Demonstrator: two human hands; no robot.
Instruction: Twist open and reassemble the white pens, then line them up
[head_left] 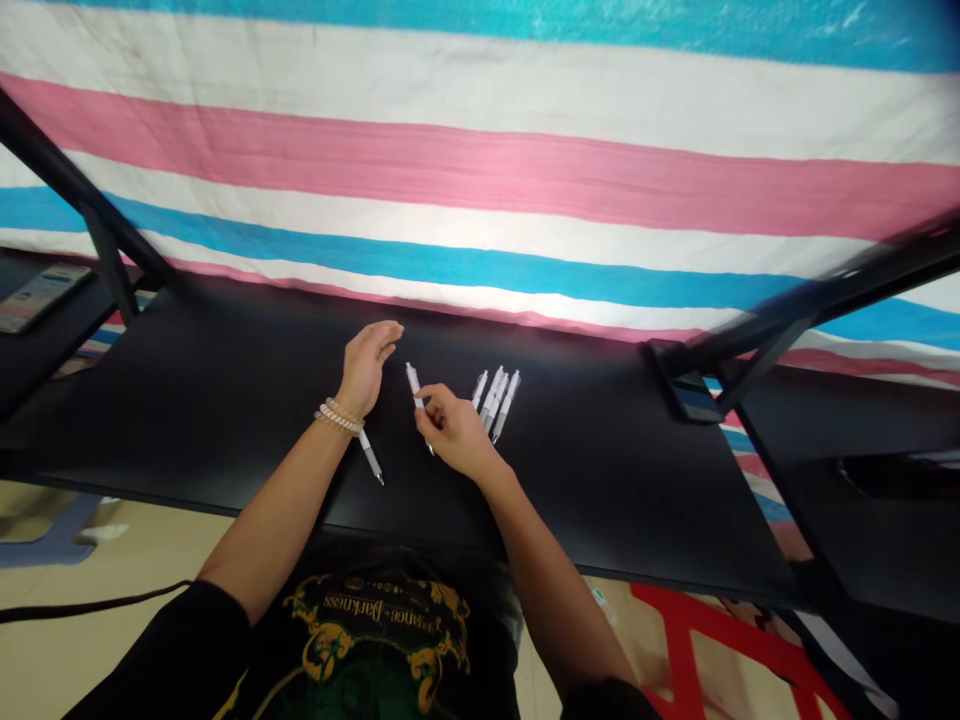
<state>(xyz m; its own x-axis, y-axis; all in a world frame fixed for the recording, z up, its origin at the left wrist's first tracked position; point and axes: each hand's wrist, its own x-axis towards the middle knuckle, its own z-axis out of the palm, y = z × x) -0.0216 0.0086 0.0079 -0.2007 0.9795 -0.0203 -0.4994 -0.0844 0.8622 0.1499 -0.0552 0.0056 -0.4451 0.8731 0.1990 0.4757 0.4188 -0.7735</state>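
Observation:
My right hand (450, 425) pinches a white pen (413, 381) between thumb and fingers. The pen slants over the black table (247, 390), its upper end showing beyond my fingers and its tip below them. To the left, my left hand (365, 368) rests on its side with fingers stretched out and nothing visible in it. A second white and grey pen (370, 458) lies partly hidden under my left wrist, which wears beaded bracelets (339, 416). Just right of my right hand, several similar pens (495, 395) lie close together, partly covered by that hand.
A striped sheet (480, 180) hangs behind the table. Black metal supports (112, 260) rise at both ends. A dark phone-like object (694, 398) lies by the right support. A flat package (41, 298) sits far left. A red plastic stool (720, 640) stands below right.

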